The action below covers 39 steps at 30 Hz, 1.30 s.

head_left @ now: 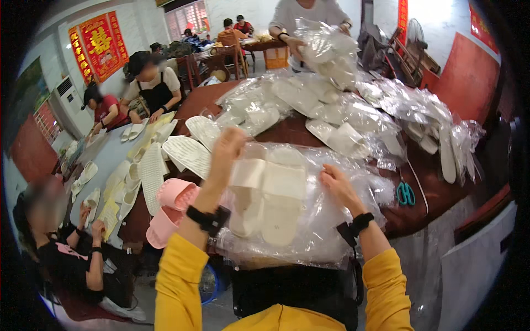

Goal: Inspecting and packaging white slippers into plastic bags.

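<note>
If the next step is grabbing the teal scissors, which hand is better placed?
Right, I'd judge: the right hand is nearer the teal scissors, which lie to its right. The left hand, at the central white slippers' left side, would likely have to reach across them.

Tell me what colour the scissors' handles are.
The scissors' handles are teal, best seen in the head view.

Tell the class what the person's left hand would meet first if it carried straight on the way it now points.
Most likely the clear-bagged white slippers beyond the left hand, though its height is unclear and it might pass above them.
</note>
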Each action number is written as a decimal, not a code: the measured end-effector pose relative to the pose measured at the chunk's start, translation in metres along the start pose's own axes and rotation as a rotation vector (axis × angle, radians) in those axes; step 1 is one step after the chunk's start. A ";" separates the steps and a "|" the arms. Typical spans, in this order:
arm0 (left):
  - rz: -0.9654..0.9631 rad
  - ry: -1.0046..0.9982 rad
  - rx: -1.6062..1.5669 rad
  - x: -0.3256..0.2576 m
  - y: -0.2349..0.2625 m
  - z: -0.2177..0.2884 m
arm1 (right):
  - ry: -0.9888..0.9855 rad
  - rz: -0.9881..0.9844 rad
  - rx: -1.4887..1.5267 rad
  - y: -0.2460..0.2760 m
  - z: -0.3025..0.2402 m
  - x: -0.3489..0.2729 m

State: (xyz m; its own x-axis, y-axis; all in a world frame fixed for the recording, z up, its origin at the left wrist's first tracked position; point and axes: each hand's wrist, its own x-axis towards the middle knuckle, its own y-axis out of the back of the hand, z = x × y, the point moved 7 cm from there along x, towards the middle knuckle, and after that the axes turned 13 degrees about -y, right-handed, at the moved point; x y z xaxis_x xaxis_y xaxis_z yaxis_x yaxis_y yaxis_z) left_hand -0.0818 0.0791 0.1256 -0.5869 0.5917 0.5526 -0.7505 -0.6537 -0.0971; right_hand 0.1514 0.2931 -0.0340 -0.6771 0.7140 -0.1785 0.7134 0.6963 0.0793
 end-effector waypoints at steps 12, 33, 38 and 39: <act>0.452 -0.462 0.961 0.057 0.298 0.116 | 0.080 -0.070 -0.109 -0.024 -0.024 -0.010; -0.831 -0.281 0.955 -0.172 -0.048 -0.027 | -0.389 0.400 -0.093 0.179 -0.041 0.051; -0.807 -0.318 0.949 -0.175 -0.050 -0.021 | -0.295 0.337 0.012 0.170 -0.018 0.098; -0.810 -0.326 0.928 -0.174 -0.053 -0.022 | -0.135 0.206 0.160 0.169 -0.026 0.097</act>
State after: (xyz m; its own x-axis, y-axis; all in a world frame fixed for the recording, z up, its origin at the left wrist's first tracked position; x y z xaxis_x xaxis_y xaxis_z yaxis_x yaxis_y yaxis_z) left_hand 0.0529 0.0210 0.0169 0.1380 0.9178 0.3722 -0.2871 -0.3225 0.9020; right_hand 0.2016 0.4824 -0.0122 -0.4923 0.8154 -0.3047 0.8601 0.5095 -0.0261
